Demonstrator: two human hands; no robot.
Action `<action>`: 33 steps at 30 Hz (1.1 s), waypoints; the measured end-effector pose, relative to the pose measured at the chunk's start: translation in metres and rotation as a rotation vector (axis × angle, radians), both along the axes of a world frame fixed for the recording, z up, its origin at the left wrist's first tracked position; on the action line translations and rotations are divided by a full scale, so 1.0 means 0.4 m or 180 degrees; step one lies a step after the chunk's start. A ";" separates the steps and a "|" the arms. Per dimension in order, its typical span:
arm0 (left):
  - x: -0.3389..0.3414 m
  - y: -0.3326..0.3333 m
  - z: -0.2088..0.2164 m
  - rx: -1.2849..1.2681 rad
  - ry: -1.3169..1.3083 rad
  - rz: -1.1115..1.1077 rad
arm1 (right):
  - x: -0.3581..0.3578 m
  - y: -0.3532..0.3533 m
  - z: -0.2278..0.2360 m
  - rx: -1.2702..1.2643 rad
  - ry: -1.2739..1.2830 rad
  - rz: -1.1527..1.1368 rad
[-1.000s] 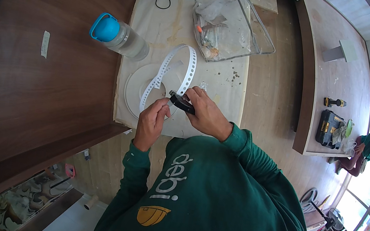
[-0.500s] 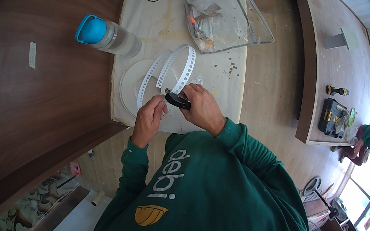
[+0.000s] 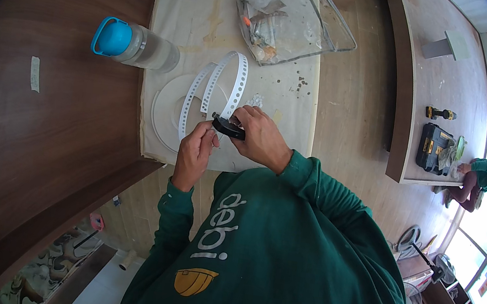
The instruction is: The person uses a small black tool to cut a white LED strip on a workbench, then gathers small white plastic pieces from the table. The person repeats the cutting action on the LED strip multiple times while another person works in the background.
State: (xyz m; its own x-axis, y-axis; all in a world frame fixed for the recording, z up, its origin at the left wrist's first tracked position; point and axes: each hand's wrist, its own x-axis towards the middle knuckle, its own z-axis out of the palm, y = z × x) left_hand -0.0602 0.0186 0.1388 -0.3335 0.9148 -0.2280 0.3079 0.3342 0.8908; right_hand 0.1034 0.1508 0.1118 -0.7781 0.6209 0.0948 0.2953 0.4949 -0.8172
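My right hand [image 3: 262, 140] is closed around a black hand-held tool [image 3: 229, 127], which looks like a hole punch. Its head meets a white strip [image 3: 240, 80] with rows of round holes, looping up over the table in curls. Just left of the tool's head, my left hand [image 3: 193, 154] has thumb and fingers pinched together; what lies between them is too small to make out. Beneath the loops rests a flat white disc [image 3: 164, 102]. Small white bits [image 3: 256, 100] and dark round bits [image 3: 302, 86] are scattered beyond my right hand.
A clear bottle with a blue lid [image 3: 156, 53] stands beside the brown panel [image 3: 54, 125] on the left. Beyond the strip sits a clear plastic bag [image 3: 299, 23]. Far right, another person [image 3: 486, 177] crouches near a drill [image 3: 440, 113] and black tool case [image 3: 433, 147].
The whole view has shifted slightly left and up. Both hands keep their hold beside the strip and tool. The other person's arm has moved toward the tool case.
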 end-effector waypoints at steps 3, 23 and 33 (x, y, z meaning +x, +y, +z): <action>-0.001 -0.004 -0.001 0.0012 -0.0002 -0.0015 | 0.001 -0.003 -0.005 0.0012 0.0085 -0.0001; -0.004 -0.004 -0.015 -0.0046 0.0103 -0.0101 | 0.010 -0.001 -0.021 -0.0037 0.0026 -0.0077; 0.003 0.022 -0.018 -0.0239 0.0261 -0.0220 | 0.011 0.010 -0.101 -0.0037 -0.0050 -0.0269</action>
